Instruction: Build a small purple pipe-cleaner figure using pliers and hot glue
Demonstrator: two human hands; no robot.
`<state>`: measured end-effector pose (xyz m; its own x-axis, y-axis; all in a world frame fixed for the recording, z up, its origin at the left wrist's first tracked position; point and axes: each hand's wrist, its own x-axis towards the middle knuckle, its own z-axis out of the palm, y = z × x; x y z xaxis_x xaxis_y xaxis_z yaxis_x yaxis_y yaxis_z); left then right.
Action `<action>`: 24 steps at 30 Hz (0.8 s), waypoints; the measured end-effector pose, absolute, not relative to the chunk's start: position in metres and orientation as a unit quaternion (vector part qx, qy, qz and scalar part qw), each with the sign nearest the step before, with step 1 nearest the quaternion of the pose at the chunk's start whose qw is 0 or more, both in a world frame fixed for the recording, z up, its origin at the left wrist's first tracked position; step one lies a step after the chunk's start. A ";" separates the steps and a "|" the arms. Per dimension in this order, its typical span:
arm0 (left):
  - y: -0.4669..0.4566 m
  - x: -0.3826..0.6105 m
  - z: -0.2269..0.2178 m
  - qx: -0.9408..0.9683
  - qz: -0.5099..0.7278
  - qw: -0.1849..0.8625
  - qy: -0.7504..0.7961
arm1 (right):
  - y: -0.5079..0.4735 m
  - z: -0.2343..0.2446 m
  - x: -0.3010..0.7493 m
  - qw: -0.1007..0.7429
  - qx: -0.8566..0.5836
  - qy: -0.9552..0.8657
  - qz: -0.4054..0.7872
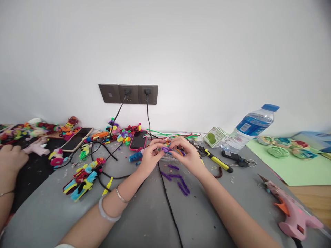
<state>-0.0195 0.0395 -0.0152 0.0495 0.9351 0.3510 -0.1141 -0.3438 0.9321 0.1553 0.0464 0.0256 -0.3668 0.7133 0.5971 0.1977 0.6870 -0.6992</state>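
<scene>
Above the grey table, my left hand (153, 154) and my right hand (186, 153) meet at the fingertips. Between them they pinch a small purple pipe-cleaner piece (167, 149), bent into a narrow loop. Several more purple pipe-cleaner pieces (176, 176) lie loose just below my hands. Behind my fingers, a clear round dish or ring and some coloured bits are partly hidden. A blue fuzzy roll (136, 156) rests left of my left hand. Yellow-handled pliers (218, 162) lie to the right of my right hand.
A pink glue gun (294, 213) lies at right, near car keys (238, 159), a tilted water bottle (249, 127) and a green box (214, 137). Pipe-cleaner figures (82, 179), phones (77, 139) and black cables (168, 203) cover the left and middle. Another person's hand (12, 158) is far left.
</scene>
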 end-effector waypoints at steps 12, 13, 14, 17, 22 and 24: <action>0.038 -0.019 -0.013 0.579 0.578 0.443 0.367 | 0.042 0.026 0.155 0.468 -0.296 -0.798 0.236; 0.038 -0.019 -0.013 0.582 0.577 0.440 0.367 | 0.042 0.026 0.155 0.469 -0.296 -0.799 0.234; 0.038 -0.020 -0.013 0.586 0.575 0.438 0.366 | 0.042 0.025 0.155 0.469 -0.298 -0.798 0.232; 0.038 -0.020 -0.014 0.596 0.568 0.436 0.364 | 0.041 0.024 0.156 0.469 -0.319 -0.790 0.235; 0.037 -0.021 -0.015 0.622 0.555 0.417 0.362 | 0.043 0.021 0.158 0.469 -0.338 -0.782 0.235; 0.038 -0.022 -0.016 0.638 0.548 0.402 0.362 | 0.044 0.020 0.158 0.473 -0.339 -0.779 0.234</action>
<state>-0.0220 0.0375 -0.0165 0.1368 0.9022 0.4090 0.0209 -0.4154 0.9094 0.1579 0.0442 0.0198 -0.3240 0.7491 0.5778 0.3063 0.6609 -0.6851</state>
